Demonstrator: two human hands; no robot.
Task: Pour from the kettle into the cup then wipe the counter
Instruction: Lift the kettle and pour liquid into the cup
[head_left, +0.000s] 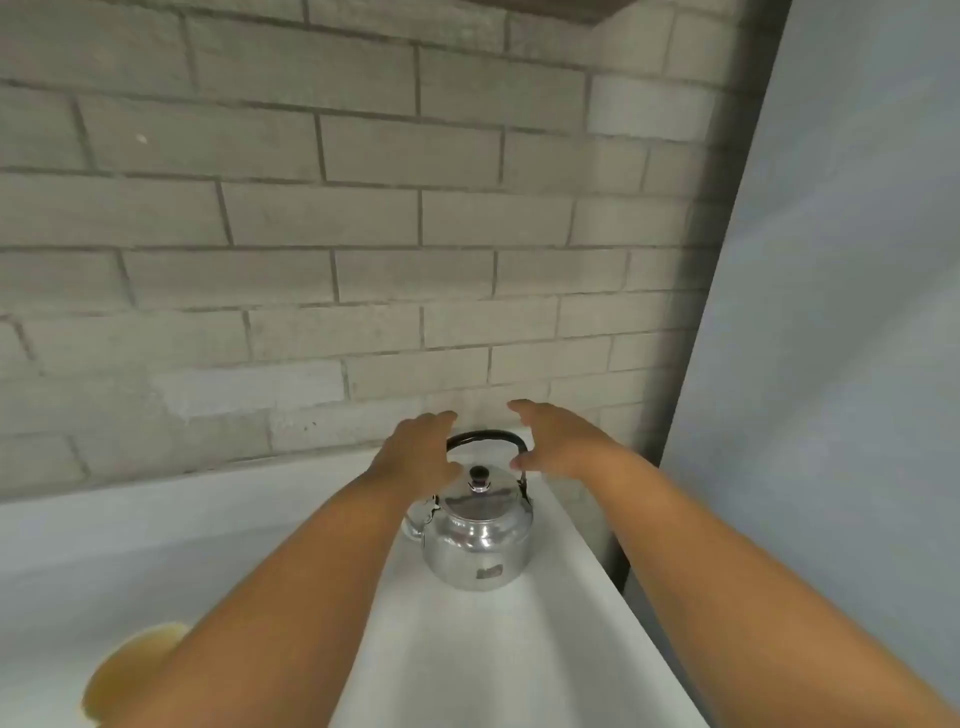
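A shiny steel kettle (480, 540) with a black arched handle and a black lid knob stands on the white counter (467, 649), close to the back wall, spout to the left. My left hand (418, 452) hovers over the handle's left end, fingers loosely spread. My right hand (556, 441) is just right of the handle, fingers apart, thumb close to the handle's right side. Neither hand grips the kettle. No cup is in view.
A grey brick wall (363, 260) rises right behind the counter. A pale panel (831, 364) stands at the right, past the counter's right edge. A yellowish object or stain (130, 670) lies at the lower left, partly hidden by my left forearm.
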